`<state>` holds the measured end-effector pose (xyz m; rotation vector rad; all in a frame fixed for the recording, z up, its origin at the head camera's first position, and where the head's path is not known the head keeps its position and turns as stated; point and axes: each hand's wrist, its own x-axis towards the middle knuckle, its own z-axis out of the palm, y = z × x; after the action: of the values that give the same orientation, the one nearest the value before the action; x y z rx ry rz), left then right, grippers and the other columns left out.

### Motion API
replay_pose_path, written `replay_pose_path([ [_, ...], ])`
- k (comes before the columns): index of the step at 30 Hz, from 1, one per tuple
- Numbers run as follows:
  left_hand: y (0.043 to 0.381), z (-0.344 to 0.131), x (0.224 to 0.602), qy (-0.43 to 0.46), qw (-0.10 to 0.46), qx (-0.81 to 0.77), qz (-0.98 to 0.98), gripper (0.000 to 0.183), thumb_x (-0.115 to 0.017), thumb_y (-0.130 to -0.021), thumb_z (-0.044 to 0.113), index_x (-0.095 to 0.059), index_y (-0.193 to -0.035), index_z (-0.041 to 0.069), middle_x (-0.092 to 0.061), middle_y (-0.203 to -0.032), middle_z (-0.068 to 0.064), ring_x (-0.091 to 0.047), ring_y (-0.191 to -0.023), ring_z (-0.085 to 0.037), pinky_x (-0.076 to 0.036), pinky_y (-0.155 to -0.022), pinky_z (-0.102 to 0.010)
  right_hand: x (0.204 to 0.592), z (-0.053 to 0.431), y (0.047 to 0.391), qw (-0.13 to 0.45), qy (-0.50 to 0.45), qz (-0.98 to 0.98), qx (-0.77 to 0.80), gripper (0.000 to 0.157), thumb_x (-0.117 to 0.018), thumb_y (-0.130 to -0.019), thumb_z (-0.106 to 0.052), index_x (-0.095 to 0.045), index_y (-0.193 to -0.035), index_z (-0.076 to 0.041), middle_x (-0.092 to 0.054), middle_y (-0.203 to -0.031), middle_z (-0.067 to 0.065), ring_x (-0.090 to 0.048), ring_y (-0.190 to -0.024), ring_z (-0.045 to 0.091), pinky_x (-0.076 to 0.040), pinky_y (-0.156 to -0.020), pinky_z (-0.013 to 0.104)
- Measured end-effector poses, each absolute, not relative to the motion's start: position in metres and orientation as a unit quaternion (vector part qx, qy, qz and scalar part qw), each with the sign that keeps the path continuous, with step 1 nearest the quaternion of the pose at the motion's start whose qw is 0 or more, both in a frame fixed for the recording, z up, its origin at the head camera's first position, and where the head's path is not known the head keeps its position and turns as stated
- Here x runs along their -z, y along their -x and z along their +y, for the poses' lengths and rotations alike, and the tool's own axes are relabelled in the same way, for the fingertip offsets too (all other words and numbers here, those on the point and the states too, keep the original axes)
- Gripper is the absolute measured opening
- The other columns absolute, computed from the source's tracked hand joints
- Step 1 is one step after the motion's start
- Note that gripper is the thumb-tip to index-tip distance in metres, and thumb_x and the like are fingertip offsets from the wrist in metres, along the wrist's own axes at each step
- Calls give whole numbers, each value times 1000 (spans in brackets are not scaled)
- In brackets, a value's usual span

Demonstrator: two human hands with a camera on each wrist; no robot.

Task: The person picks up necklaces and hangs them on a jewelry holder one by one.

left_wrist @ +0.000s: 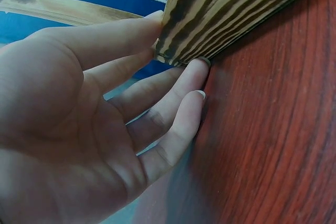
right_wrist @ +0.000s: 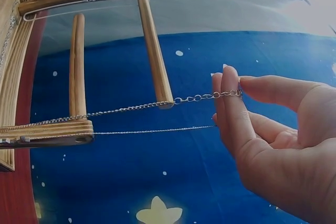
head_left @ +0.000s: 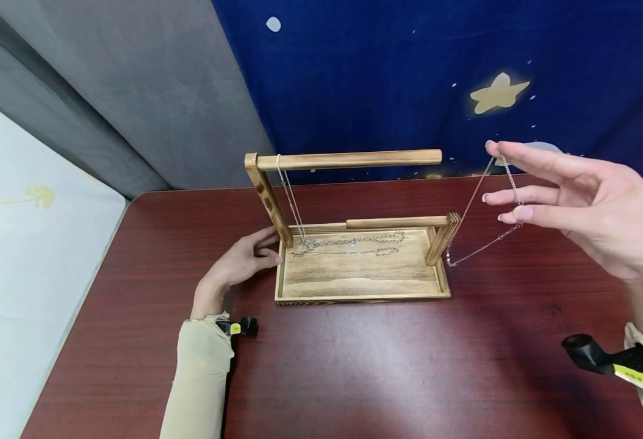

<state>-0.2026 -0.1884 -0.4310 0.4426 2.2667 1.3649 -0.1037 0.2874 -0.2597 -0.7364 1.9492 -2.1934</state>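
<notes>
A wooden jewelry stand [head_left: 362,300] with a tray base and bars on posts stands on the table. My left hand [head_left: 243,261] rests at its left end, fingertips touching the wooden side, as the left wrist view also shows. To the right of the stand, my raised right hand [head_left: 590,204] holds a thin silver necklace [head_left: 481,248]. Its chain passes over the index fingertip and by the thumb, and reaches to the lower right post. Another necklace [head_left: 294,201] hangs from the tall bar near its left end. Chains [head_left: 354,242] lie in the tray, partly overlapping.
The dark red table [head_left: 365,366] extends around the stand. Behind it hang a blue star-patterned curtain [head_left: 365,79] and a grey curtain [head_left: 151,91]. The tall bar [head_left: 354,160] and the lower bar [head_left: 398,222] both run sideways above the tray.
</notes>
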Motion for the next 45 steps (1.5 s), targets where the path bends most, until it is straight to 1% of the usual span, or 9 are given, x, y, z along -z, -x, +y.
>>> replay_pose_path([
  [6,203,-188,431,-162,227,-497,821,73,-65,-95,2,-27,-157,6,-41,-152,-20,-62,-111,-30,-46,-89,-19,263,292,112,76,261,608,746,72,-35,-85,37,-24,-151,12,-27,-160,19,-61,-118,35,-52,-92,35],
  [9,203,-188,432,-163,227,-491,825,73,-65,-95,3,-27,-157,7,-41,-152,-19,-62,-111,-28,-46,-91,-21,263,293,115,83,253,606,750,73,-34,-86,36,-24,-153,10,-28,-160,16,-62,-118,33,-50,-94,33],
  [14,203,-188,433,-160,225,-488,828,73,-65,-95,4,-27,-157,7,-41,-152,-20,-63,-109,-24,-46,-90,-22,257,288,119,77,202,659,720,72,-44,-89,30,-32,-154,1,-33,-159,9,-63,-117,25,-51,-91,25],
  [17,203,-188,432,-160,225,-491,826,73,-65,-95,3,-27,-157,6,-41,-152,-20,-63,-108,-24,-46,-89,-20,254,284,123,76,181,675,711,69,-48,-91,25,-36,-153,-2,-36,-158,8,-63,-117,23,-50,-92,23],
  [24,203,-188,432,-159,229,-495,823,73,-64,-96,3,-26,-157,7,-40,-153,-20,-62,-112,-30,-47,-89,-21,251,273,132,72,155,667,725,65,-53,-91,22,-43,-150,-3,-43,-154,11,-64,-114,25,-49,-93,23],
  [33,202,-187,431,-154,229,-497,822,73,-65,-95,3,-27,-157,7,-40,-153,-20,-63,-109,-29,-46,-88,-19,247,261,142,66,161,664,727,60,-57,-90,19,-46,-147,1,-49,-149,11,-67,-111,23,-48,-95,22],
  [37,202,-188,430,-155,232,-500,820,73,-64,-95,3,-27,-157,7,-40,-153,-20,-63,-110,-29,-46,-88,-19,249,261,148,69,167,646,742,57,-55,-91,21,-48,-145,3,-53,-145,12,-66,-112,24,-48,-96,24],
  [42,202,-188,430,-157,230,-499,820,72,-64,-95,2,-27,-157,7,-41,-152,-20,-62,-110,-29,-46,-88,-19,249,261,155,67,161,621,764,53,-53,-90,23,-52,-140,5,-58,-139,15,-67,-111,26,-50,-92,29],
  [45,201,-189,430,-158,229,-498,822,72,-65,-95,3,-28,-157,7,-41,-152,-19,-62,-110,-29,-46,-88,-19,247,260,158,63,152,625,763,53,-54,-90,23,-54,-139,4,-58,-139,14,-67,-110,25,-50,-92,28],
])
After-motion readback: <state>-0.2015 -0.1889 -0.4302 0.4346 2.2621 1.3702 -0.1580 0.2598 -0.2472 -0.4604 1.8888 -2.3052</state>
